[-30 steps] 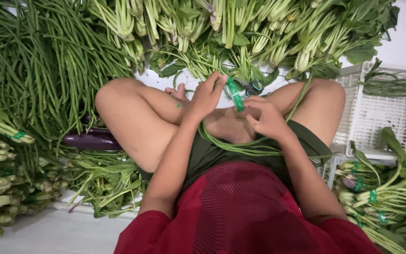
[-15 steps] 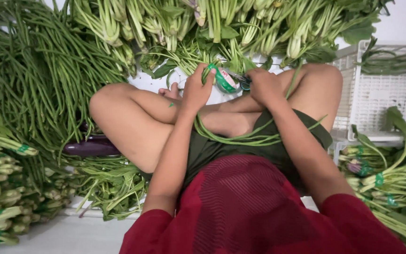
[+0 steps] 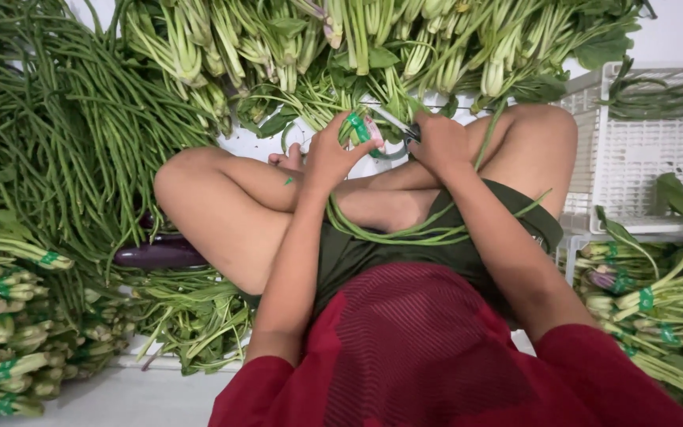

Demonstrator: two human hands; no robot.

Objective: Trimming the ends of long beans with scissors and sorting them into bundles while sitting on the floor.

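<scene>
Looping across the lap, long beans lie below both hands: left hand pinching green tape, right hand closed on scissors.

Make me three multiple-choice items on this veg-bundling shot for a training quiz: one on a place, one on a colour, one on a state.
1. Where does the eggplant lie?
A. In the white crate
B. Beside the person's left thigh, near the long beans
C. On the lap

2. What colour is the tape at the left hand?
A. Green
B. Red
C. Yellow

3. How do the beans on the lap lie?
A. Chopped in pieces
B. Standing upright
C. Curved in a loop across the shins

Answers:
1 B: the purple eggplant shows by that thigh, next to the long beans.
2 A: a green strip shows at the fingertips.
3 C: the whole strands bend below the right hand.
</scene>
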